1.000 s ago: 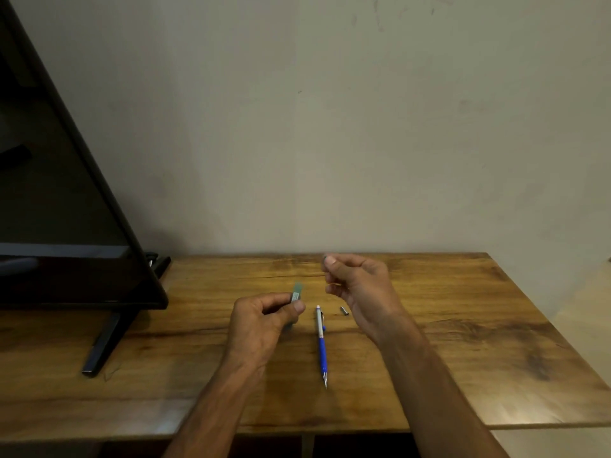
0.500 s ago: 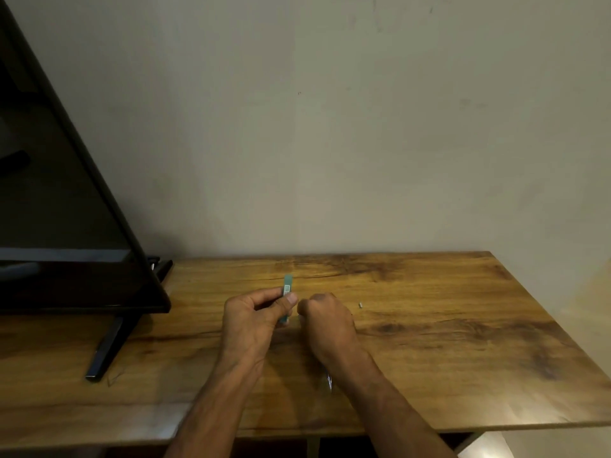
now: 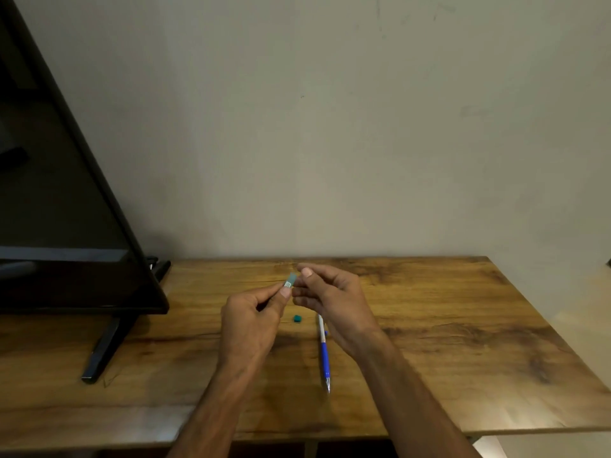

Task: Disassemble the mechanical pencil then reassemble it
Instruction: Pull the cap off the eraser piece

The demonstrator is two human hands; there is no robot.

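Observation:
My left hand (image 3: 251,320) pinches a small teal lead case (image 3: 291,280) with a white label, held tilted above the table. My right hand (image 3: 334,300) is just to its right, thumb and forefinger tips meeting at the case's upper end; whether they hold anything thin is too small to tell. A small teal cap (image 3: 297,319) lies on the table below the hands. The blue and white mechanical pencil (image 3: 324,353) lies on the table, tip toward me, its upper end partly hidden by my right hand.
The wooden table (image 3: 463,342) runs to a wall at the back, and its right edge drops off to the floor. A black monitor (image 3: 66,209) on a stand with a long black foot (image 3: 102,352) fills the left side.
My right hand went down to the table beside the pencil, then rose back to the case's top. The teal cap now lies on the table. My left hand lifted the case slightly.

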